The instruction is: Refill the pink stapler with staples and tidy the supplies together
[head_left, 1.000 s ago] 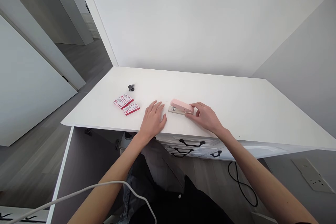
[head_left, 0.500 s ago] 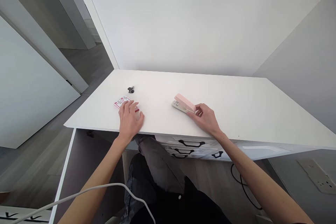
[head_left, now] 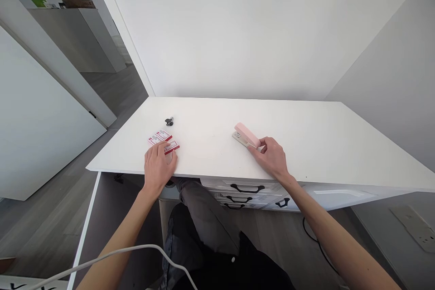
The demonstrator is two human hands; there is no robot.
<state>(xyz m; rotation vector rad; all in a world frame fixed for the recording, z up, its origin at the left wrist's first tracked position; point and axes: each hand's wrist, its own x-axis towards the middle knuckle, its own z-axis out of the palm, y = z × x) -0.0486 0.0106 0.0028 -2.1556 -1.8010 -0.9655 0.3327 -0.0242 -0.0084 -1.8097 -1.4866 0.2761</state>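
Note:
My right hand (head_left: 270, 156) grips the rear end of a pink and cream stapler (head_left: 247, 135) between thumb and fingers. The stapler rests on the white tabletop, its pink top arm raised at an angle above the cream base. To the left, my left hand (head_left: 159, 166) has its thumb and forefinger at the edges of a small red-and-white box (head_left: 172, 146). Part of that box is hidden under the fingers. More red-and-white packs (head_left: 159, 137) lie just behind it, angled on the table. Behind these sits a small black clip-like item (head_left: 169, 121).
The white tabletop (head_left: 306, 140) runs along a white wall panel. Below its front edge are drawers with black handles (head_left: 247, 188). A white cable (head_left: 136, 248) crosses over my left forearm. A door opening lies to the left.
My left hand has slid toward me and left, uncovering more of the boxes; its fingers have drawn in around one. My right hand still holds the stapler. The view has shifted slightly.

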